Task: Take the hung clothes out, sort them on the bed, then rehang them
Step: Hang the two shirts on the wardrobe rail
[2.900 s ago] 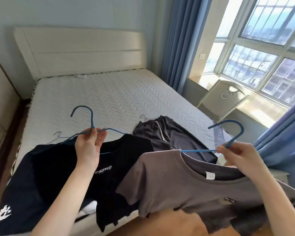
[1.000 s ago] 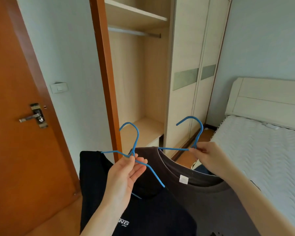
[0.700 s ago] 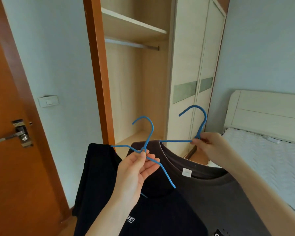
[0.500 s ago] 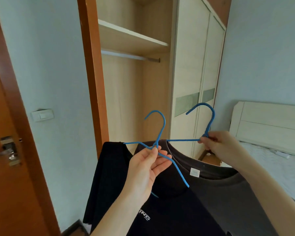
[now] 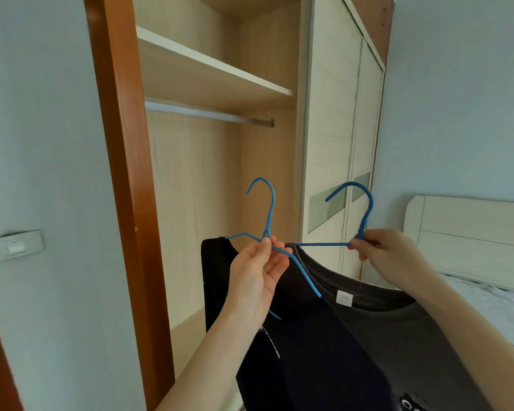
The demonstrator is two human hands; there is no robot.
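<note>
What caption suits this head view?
Left hand and right hand lift two T-shirts on blue wire hangers toward the open wardrobe's metal rail.

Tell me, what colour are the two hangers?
Both hangers are blue, seen in the head view.

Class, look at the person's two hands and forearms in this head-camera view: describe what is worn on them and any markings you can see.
Both the left hand and the right hand are bare: no gloves, rings, watch or bracelet show. Both forearms are uncovered right down to the frame's lower edge, so no sleeve or cuff is visible. No tattoos, plasters or other markings can be seen, and the fingernails look short and unpainted.
</note>
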